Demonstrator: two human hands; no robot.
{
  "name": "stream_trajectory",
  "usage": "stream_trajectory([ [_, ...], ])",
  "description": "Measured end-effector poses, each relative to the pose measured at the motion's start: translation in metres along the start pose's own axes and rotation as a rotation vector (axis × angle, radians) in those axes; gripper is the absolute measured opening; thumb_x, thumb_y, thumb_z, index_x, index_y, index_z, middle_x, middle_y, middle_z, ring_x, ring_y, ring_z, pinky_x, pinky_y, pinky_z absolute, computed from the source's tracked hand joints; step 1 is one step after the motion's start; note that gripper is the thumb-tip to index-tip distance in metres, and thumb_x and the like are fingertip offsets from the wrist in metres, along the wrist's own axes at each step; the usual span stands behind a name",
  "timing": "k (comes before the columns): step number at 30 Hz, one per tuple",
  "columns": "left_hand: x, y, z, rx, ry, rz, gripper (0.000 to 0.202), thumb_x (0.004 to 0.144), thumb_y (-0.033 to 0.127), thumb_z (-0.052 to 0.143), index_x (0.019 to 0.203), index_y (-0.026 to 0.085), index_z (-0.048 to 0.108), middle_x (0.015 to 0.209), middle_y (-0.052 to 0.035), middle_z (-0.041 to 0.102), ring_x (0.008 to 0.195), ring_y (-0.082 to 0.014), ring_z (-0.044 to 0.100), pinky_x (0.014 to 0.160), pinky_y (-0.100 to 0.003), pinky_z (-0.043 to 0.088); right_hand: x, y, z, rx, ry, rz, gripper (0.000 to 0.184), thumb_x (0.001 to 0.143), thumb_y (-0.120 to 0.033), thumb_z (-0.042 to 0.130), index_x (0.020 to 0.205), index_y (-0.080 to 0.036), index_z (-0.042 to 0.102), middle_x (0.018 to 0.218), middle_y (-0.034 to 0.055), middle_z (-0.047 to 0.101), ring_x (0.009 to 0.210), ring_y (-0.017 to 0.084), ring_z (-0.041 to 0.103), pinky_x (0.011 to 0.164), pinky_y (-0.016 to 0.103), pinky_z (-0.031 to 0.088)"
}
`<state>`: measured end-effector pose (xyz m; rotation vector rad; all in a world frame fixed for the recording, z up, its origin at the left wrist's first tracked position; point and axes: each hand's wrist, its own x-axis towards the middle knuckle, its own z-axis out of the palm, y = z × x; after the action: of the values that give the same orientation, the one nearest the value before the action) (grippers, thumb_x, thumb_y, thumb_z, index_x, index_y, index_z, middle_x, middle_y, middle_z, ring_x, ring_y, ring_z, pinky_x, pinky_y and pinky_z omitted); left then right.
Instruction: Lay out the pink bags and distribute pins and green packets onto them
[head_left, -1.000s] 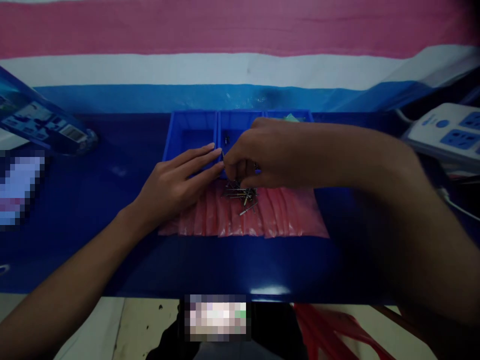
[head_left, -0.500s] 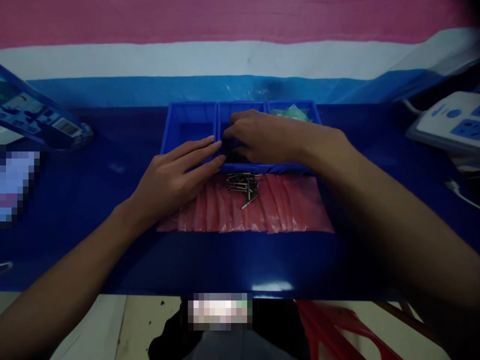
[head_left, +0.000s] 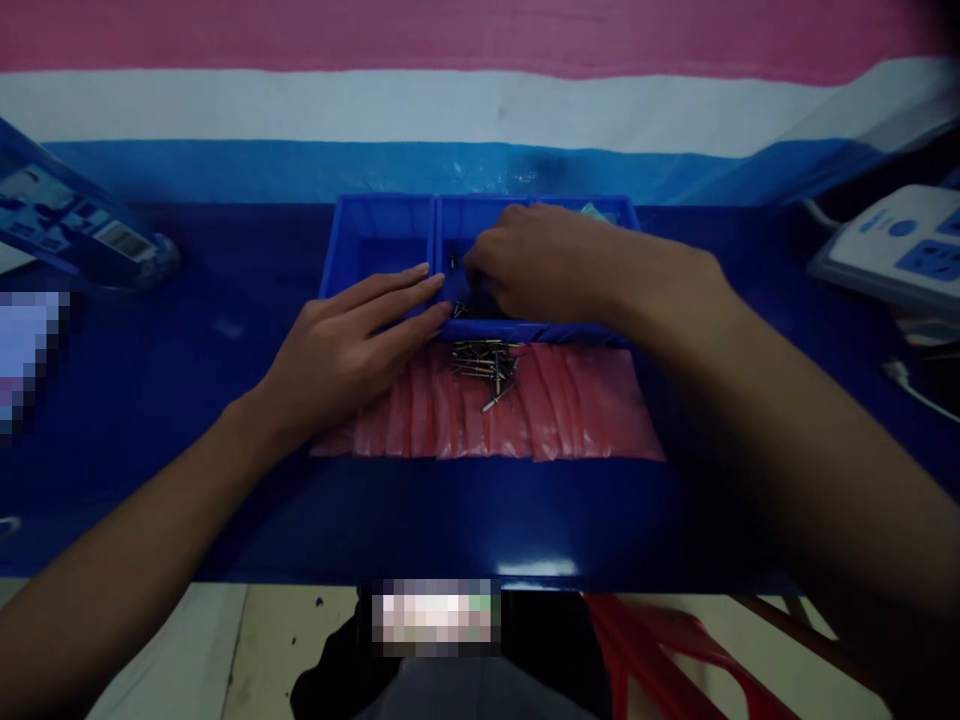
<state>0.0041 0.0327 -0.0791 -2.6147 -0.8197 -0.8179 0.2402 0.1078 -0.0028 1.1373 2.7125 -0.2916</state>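
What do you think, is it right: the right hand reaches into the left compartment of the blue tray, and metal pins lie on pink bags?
No: the right hand reaches into the middle compartment of the blue tray, as the head view shows. The metal pins do lie on the pink bags.

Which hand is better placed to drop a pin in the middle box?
Probably the right hand: its fingers are over the blue bin's middle compartment, while the left hand lies further left.

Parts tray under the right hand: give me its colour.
The tray is bright blue, shown best in the head view.
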Motion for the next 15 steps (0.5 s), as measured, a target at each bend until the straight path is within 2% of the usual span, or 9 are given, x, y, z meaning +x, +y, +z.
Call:
stream_trajectory([
  [3,0.001,0.001,0.001,0.005,0.027,0.003,0.027,0.106,0.013,0.067,0.133,0.017,0.071,0.141,-0.011,0.075,0.137,-0.0256,0.071,0.115,-0.041,0.066,0.001,-0.005,0.0,-0.007,-0.017,-0.062,0.029,0.096,-0.011,0.047,0.1,-0.016,0.076,0.098,0.0142,0.075,0.084,0.023,0.065,0.074,0.035,0.037],
  [6,0.001,0.001,0.001,0.006,0.038,0.013,0.029,0.104,0.011,0.07,0.133,0.016,0.071,0.14,-0.0122,0.075,0.136,-0.0265,0.072,0.114,-0.04,0.067,0.003,-0.001,-0.002,0.035,-0.031,-0.117,0.03,0.098,-0.013,0.046,0.102,-0.02,0.076,0.104,0.0079,0.078,0.084,0.019,0.064,0.074,0.033,0.039],
  [8,0.001,0.002,0.001,0.002,0.036,0.011,0.03,0.104,0.011,0.07,0.133,0.016,0.071,0.141,-0.0124,0.075,0.137,-0.0268,0.071,0.115,-0.04,0.066,0.004,0.003,-0.002,0.03,-0.017,-0.103,0.032,0.096,-0.011,0.046,0.107,-0.019,0.075,0.112,0.0097,0.078,0.091,0.021,0.066,0.077,0.033,0.041],
  [12,0.001,0.002,0.001,-0.016,0.036,0.005,0.032,0.103,0.01,0.07,0.134,0.017,0.071,0.141,-0.0119,0.075,0.138,-0.0266,0.07,0.117,-0.04,0.065,0.007,0.005,0.004,-0.014,0.008,-0.041,0.032,0.097,-0.015,0.044,0.112,-0.013,0.072,0.115,0.0203,0.075,0.094,0.029,0.069,0.076,0.037,0.039],
  [15,0.001,0.002,0.002,-0.03,0.033,-0.002,0.033,0.104,0.009,0.068,0.136,0.017,0.07,0.141,-0.0117,0.075,0.138,-0.0263,0.07,0.118,-0.04,0.064,0.01,0.003,0.008,0.008,-0.015,-0.044,0.032,0.097,-0.017,0.043,0.115,-0.014,0.071,0.119,0.0198,0.075,0.101,0.031,0.07,0.077,0.036,0.04],
])
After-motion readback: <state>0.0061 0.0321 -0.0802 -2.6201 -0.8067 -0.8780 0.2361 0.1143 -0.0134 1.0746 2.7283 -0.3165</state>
